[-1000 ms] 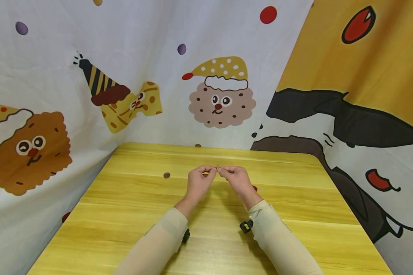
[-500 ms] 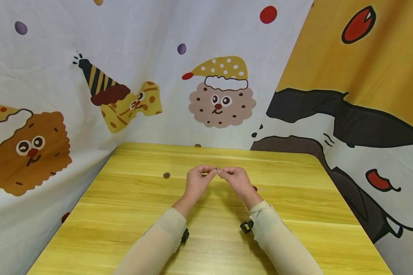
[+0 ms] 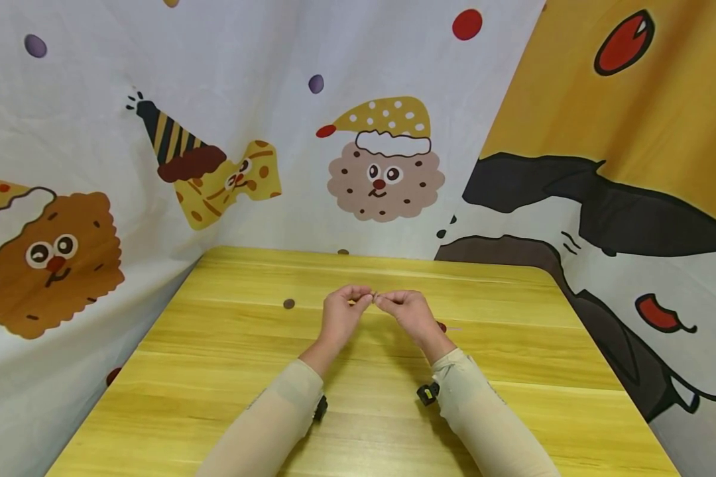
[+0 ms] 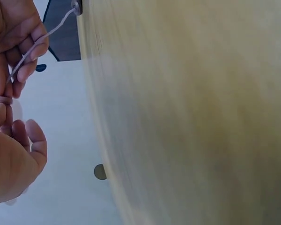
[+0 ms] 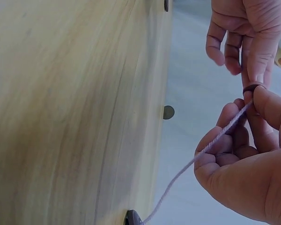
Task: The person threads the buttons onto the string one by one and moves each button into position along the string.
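Above the far half of the table, my left hand [image 3: 341,317] pinches a small dark disc, which looks like a button [image 5: 254,87], edge-on between thumb and forefinger. Right beside it, the thumb and forefinger of my right hand [image 3: 414,317] meet at the button and pinch a thin pale purple yarn [image 5: 187,165]. This yarn crosses the right palm and runs down to a dark red round piece [image 3: 442,326] on the table, partly hidden behind the right wrist in the head view. Whether the yarn's tip passes through the button is hidden by the fingers.
A second dark brown disc [image 3: 289,304] lies on the wooden table [image 3: 227,371], left of the hands. Behind the table hangs a white cloth [image 3: 298,218] printed with cartoon figures. Each wrist wears a small black camera [image 3: 427,394].
Both hands have shifted very slightly left, and the fingertips sit a touch lower at the button. The pinching continues; the discs on the table have not moved.
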Demonstrator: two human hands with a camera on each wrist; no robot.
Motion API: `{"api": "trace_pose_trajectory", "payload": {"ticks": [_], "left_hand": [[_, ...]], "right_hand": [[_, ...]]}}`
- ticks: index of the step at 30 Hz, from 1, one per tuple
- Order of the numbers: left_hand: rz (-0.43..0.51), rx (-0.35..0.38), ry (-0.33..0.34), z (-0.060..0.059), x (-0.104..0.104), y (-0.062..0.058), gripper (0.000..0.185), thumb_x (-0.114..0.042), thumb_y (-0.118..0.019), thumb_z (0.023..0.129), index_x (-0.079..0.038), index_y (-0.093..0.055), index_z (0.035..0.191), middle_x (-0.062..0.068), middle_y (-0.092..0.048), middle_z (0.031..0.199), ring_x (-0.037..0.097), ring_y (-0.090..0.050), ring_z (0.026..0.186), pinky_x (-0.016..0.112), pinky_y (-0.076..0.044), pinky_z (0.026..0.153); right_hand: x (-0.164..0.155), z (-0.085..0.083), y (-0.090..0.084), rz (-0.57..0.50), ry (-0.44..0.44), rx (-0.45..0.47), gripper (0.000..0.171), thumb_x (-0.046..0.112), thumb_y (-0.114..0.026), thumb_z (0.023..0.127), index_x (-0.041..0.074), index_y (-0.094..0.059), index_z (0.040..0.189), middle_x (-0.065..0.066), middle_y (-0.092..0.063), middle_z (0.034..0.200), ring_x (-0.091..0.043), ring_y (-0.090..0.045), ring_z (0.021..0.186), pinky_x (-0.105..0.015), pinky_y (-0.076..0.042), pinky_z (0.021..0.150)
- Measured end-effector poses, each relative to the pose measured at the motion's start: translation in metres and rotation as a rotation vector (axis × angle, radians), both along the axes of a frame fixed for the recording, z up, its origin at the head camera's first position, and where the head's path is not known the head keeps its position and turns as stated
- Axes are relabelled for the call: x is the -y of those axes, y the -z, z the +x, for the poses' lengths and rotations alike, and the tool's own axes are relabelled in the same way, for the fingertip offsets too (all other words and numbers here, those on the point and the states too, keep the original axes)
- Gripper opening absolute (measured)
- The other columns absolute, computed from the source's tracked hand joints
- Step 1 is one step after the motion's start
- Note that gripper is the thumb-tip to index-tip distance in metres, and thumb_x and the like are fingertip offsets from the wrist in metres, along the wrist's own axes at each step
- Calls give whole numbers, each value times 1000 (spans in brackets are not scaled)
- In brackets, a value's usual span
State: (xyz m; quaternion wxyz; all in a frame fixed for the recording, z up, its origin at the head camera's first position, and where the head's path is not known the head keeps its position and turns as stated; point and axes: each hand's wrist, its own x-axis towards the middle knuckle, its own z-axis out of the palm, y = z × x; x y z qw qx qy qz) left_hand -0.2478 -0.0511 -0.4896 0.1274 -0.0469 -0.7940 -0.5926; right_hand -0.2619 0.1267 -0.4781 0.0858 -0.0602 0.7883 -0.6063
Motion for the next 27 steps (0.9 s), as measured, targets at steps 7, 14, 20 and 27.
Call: {"api": "trace_pose_trajectory", "payload": {"ticks": [7,14,20,27], "left_hand": [[-123,-78,-6,1,-3,-2,17,-13,-74,102,-7,-78,117,5,-81,109,14,-64,88,21,-54,73],[-147,-51,-2,3,-6,-4,17,-14,-70,105,-9,-77,120,5,-78,110,13,-58,88,22,-49,74],[-105,-29,-8,3,-6,-4,19,-13,-70,104,-6,-76,121,5,-78,107,14,-55,85,21,-45,69],[-94,-13,-20,4,-5,-5,18,-14,-71,104,-8,-77,120,5,-79,105,12,-55,83,20,-45,70]], "right_hand": [[1,2,-3,9,1,2,29,29,-74,103,4,-81,116,-8,-77,132,-31,-65,134,-57,-45,120],[3,1,-2,-13,15,-4,21,26,-74,103,8,-79,114,-12,-79,119,-23,-71,113,-52,-52,111],[4,0,-2,-44,6,-6,34,22,-73,104,11,-71,136,-11,-78,127,-23,-76,113,-47,-55,109],[3,1,-2,-3,-68,-42,33,18,-64,109,5,-71,139,-12,-79,127,-23,-77,110,-38,-59,99]]}}
